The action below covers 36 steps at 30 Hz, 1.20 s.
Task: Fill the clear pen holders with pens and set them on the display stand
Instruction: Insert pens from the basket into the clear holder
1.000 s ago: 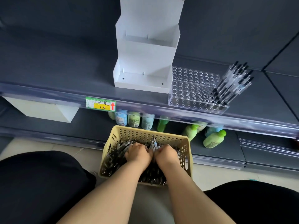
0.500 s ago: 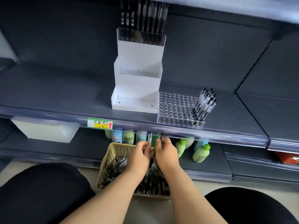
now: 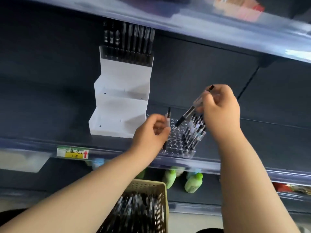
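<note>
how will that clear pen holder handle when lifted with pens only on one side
Probably stiff: the pen holder looks like hard clear plastic. Likely right-heavy, since its pens crowd the right end, so it may tip that way.

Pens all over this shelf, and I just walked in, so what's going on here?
A person is filling a clear pen holder on the shelf. The left hand grips one pen upright at its left end; the right hand pinches a second pen, tip slanting down toward the open holes. A cluster of pens stands at the holder's right end. On the white display stand, only the top tier carries a filled holder. A yellow basket below holds more.
</note>
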Available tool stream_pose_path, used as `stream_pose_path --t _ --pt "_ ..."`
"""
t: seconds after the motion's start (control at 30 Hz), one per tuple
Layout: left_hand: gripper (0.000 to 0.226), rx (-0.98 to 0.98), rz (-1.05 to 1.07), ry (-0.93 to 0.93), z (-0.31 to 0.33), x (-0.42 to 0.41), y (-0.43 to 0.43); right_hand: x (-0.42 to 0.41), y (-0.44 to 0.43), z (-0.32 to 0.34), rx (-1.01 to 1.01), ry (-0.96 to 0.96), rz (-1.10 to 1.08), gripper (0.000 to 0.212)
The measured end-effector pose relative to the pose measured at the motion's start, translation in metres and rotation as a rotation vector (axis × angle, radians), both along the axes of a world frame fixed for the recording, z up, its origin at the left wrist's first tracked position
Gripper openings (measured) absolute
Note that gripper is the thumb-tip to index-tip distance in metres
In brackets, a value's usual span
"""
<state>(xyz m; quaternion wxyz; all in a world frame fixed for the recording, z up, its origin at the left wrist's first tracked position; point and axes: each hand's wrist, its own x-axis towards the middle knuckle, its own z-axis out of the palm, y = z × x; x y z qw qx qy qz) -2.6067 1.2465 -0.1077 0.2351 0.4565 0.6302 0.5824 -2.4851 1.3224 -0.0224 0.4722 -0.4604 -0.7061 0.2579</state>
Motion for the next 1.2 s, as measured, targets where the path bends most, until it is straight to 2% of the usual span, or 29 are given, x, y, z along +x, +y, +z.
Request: stream_pose_path --t 0.17,0.37,0.5,0.63,1.2 --pt "0.020 0.067 -0.070 0.159 0.026 -0.004 0.025 0.004 0.023 0.006 0.046 0.003 -0.050 0.017" --pt "0.022 0.066 -0.118 0.153 0.026 -0.010 0.049 -0.008 0.035 0.003 0.108 -0.011 -0.006 0.019" --pt "0.021 0.051 -0.123 0.180 0.023 -0.015 0.061 -0.008 0.047 -0.003 0.084 -0.124 -0.016 0.011" --pt "0.013 0.021 -0.098 0.169 0.020 -0.020 0.071 -0.004 0.056 -0.011 0.052 -0.232 -0.058 0.013" --pt "0.012 -0.005 -0.045 0.109 0.020 -0.030 0.074 -0.013 0.064 -0.031 0.001 -0.481 -0.072 0.017"
